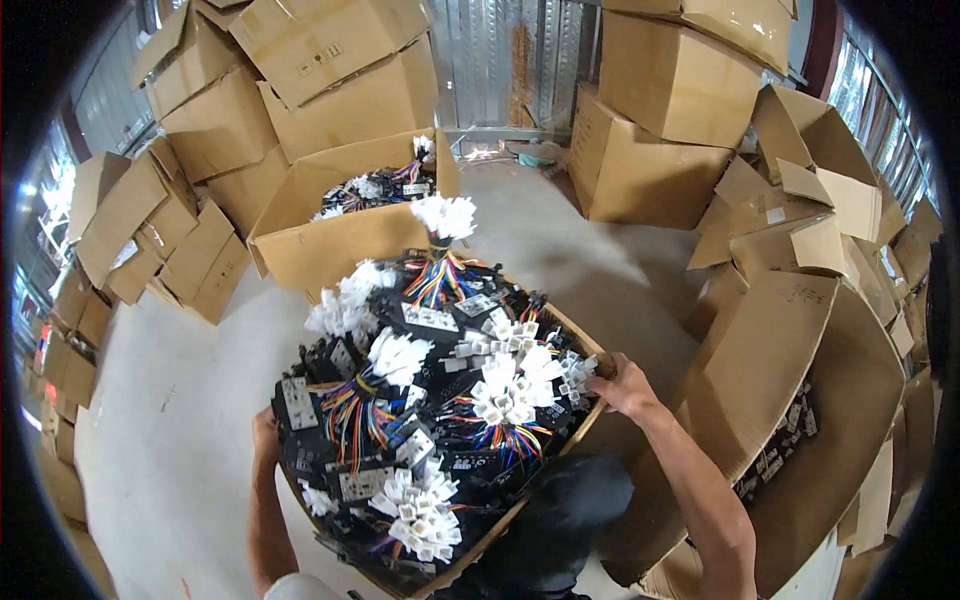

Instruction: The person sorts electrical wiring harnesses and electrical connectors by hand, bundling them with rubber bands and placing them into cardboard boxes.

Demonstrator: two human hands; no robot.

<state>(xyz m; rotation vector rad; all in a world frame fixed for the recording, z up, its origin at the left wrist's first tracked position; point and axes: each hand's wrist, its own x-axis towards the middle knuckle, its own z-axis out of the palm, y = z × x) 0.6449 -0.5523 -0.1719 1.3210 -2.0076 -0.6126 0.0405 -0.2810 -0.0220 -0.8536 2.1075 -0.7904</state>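
Between left hand [265,432], right hand [626,388] (both gripping): carton [574,329], heaped black modules [470,463], white plugs [512,388].

A warehouse or factory storeroom: stacked brown cardboard cartons [665,85] stand before a corrugated silver metal wall [565,65] on a smooth pale grey floor [160,400], and black electrical parts [416,447] with white plastic plugs [515,385] and multicoloured wires [352,425] lie heaped in bulk in open cartons.

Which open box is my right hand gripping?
The middle front box, heaped above its rim with black parts and white connectors; only its edge meets your right hand.
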